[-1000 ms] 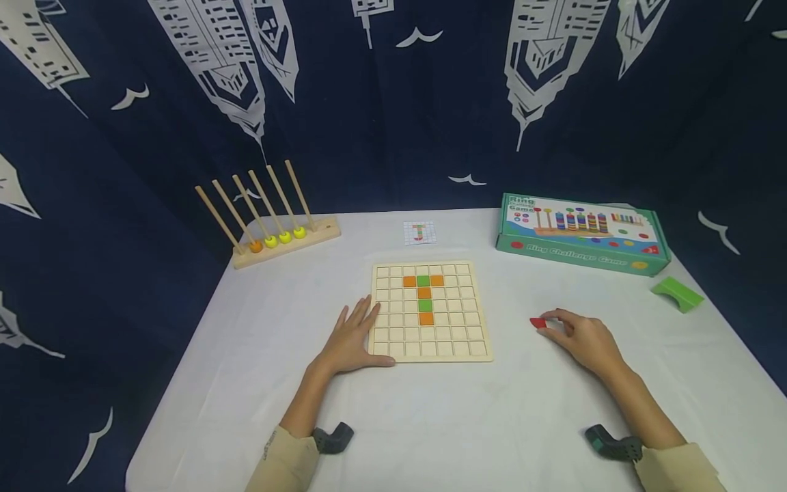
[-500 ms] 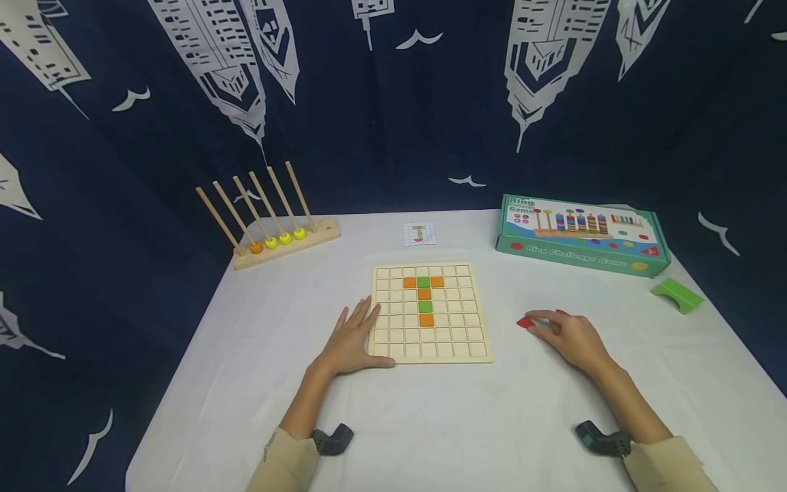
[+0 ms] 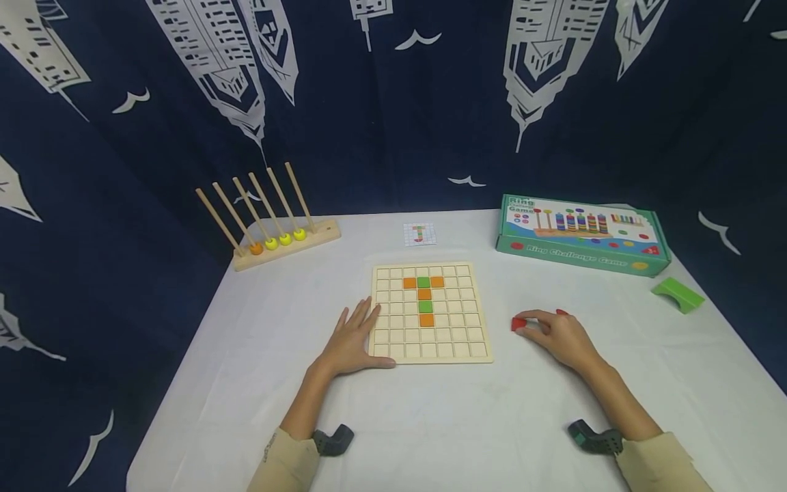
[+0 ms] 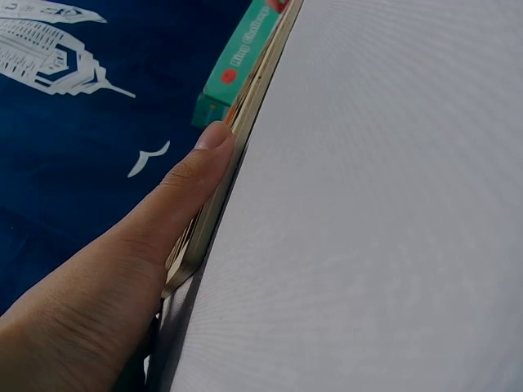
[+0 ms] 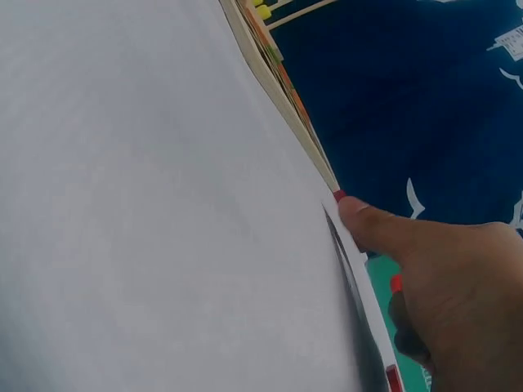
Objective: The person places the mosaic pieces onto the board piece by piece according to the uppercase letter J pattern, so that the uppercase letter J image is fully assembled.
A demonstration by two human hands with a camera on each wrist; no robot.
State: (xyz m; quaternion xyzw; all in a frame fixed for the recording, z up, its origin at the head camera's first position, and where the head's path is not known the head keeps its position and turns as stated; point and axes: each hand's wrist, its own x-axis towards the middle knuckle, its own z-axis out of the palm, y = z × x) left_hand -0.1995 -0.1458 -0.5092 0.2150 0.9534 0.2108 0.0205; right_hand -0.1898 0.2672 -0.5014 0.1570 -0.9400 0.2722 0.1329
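Note:
A square wooden grid board (image 3: 455,335) lies mid-table, with orange and green square tiles set in a T shape. My left hand (image 3: 349,345) lies at its lower left corner, fingers spread and fairly straight along the left edge, thumb along the near edge. In the left wrist view, the thumb (image 4: 184,184) touches the side of the board. Right of the board, my right hand (image 3: 568,342) pinches a small red tile (image 3: 518,324) between thumb and index finger, low over the table; the fingers cover part of it. Another bit of red (image 3: 561,311) shows at that hand's far side.
Beyond the board lies a small pattern card (image 3: 420,234). A peg stand (image 3: 320,233) with yellow and orange beads is at the back left. The green game box (image 3: 581,236) stands back right, near a green arch block (image 3: 678,295). Dark printed cloth (image 3: 393,130) hangs behind.
My right hand has slid left toward the board with the red tile, which has turned in the fingers. The left hand and the board have stayed still.

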